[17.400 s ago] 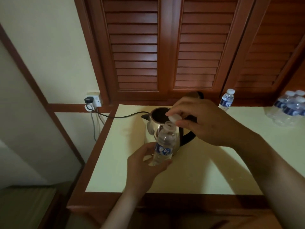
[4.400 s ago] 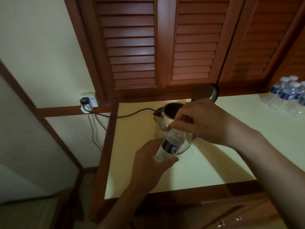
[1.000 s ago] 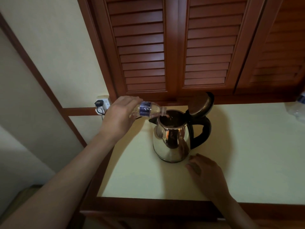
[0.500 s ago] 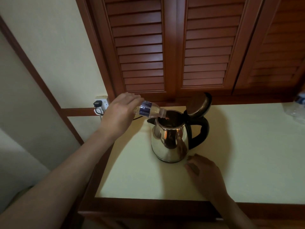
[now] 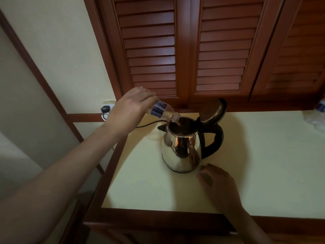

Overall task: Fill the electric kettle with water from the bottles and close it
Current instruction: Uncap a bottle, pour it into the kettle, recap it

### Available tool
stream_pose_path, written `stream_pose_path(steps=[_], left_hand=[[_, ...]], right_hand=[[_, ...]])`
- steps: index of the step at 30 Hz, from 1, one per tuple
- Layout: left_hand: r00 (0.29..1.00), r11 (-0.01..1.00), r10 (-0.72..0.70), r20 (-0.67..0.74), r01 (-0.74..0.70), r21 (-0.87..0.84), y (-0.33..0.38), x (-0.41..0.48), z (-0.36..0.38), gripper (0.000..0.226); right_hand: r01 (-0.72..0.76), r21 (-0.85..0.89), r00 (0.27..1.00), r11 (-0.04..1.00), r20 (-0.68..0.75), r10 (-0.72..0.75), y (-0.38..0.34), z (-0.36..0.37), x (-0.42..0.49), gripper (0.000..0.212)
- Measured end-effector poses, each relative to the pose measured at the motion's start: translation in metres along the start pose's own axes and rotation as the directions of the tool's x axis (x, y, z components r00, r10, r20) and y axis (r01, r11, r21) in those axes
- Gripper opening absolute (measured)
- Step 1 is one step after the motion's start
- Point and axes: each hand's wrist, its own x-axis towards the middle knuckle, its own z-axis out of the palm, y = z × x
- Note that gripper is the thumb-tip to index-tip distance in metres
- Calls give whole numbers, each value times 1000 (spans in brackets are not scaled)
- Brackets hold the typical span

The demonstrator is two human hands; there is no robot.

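A pale cream tabletop [image 5: 263, 164] edged in dark wood sits under slatted shutters [image 5: 219, 50]. The rounded, mirror-bright steel kettle [image 5: 181, 150] stands on it, domed lid [image 5: 213, 111] hinged up. My left hand [image 5: 130, 110] grips a tilted clear plastic bottle [image 5: 161, 110], its neck at the kettle's mouth. My right hand [image 5: 218, 184] rests loose-fingered beside the base.

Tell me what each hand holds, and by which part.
The left hand grips the water bottle around its lower body, neck tipped over the open kettle. The right hand rests on the table by the kettle; nothing shows in it.
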Motion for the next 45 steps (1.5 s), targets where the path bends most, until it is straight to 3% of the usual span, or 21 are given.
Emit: stream_pose_path(steps=[7,15,20,26,30,34,37,41,45], left_hand=[[997,996,80,7,-80,49,-7,15,-6,43],[990,989,105,-96,-94,111,-12,31,-17,35],[992,988,122,-42,-117,96,-1,19,-6,37],[998,997,-16,-65,21,73,3,11,-4,42],[975,980,-189,-121,180,-81,18,1,-5,46],[901,862,-424,-96,369,-348,30,-23,7,57],[834,756,-549,-46,472,-454,39,-47,22,58],[667,435,-731,149,622,-651,68,-82,31,58],[572,231,-762,305,680,-696,102,-111,43,54]], right_hand=[[-15,3,1000,1000,17,15,1,1,-1,4],[4,-9,1000,1000,21,-4,2,0,0,7],[10,6,1000,1000,24,-10,0,-1,0,6],[31,-1,1000,1000,-1,-31,-1,-3,0,10],[35,-6,999,999,2,-35,-2,-2,0,11],[46,-3,999,999,-1,-46,-3,-3,0,13],[46,-27,999,999,22,-46,-2,-3,0,12],[66,-74,998,995,24,-65,-4,-3,1,17],[2,-84,999,996,47,2,-2,-2,0,23]])
